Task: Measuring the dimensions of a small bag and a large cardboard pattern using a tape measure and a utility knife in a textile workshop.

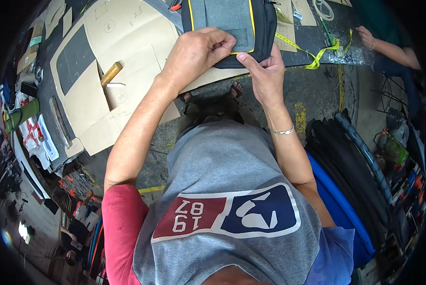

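Grey shirt [227, 152]; hands [194, 51] on bag [225, 18]

The bag [221, 19] looks like matt, woven cloth.

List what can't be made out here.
All in the head view:
- Bag: top end cut off by the upper edge.
- Left hand: anything pinched in it is hidden by its own curled fingers.
- Right hand: some fingertips hidden behind the bag.
- Co-worker at right: head out of sight, lost at the dark fisheye rim.
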A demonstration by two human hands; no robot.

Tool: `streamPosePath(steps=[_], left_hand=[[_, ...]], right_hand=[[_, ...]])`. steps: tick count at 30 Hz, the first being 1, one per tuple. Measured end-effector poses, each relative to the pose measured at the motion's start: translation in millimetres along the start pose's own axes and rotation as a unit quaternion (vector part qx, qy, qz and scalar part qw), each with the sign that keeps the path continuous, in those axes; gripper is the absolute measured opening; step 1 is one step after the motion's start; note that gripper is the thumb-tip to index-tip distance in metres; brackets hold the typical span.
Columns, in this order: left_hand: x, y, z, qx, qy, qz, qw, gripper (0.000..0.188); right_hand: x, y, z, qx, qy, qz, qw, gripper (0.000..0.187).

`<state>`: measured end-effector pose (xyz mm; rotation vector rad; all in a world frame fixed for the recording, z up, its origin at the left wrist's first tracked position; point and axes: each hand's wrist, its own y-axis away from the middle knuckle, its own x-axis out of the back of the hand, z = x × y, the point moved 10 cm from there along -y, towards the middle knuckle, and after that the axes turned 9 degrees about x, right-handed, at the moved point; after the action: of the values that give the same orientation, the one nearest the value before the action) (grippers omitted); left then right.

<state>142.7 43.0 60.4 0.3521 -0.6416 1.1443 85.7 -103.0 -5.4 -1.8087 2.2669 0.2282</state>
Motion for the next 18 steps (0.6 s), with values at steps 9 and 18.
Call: streamPosePath(steps=[9,18], left_hand=[[-10.4,-4.1,28.9,-0.094,-0.179,-0.045,0.978,0.018],[10.7,-23.7,15.7,-0.087,-0.153,0.034,0.984,0.015]], right_hand=[[-8.6,2.3,-17.2,0.003,0.049,-0.035,0.998,0.05],[1.3,1.7,-9.4,0.009,-0.03,-0.031,0.999,0.03]])
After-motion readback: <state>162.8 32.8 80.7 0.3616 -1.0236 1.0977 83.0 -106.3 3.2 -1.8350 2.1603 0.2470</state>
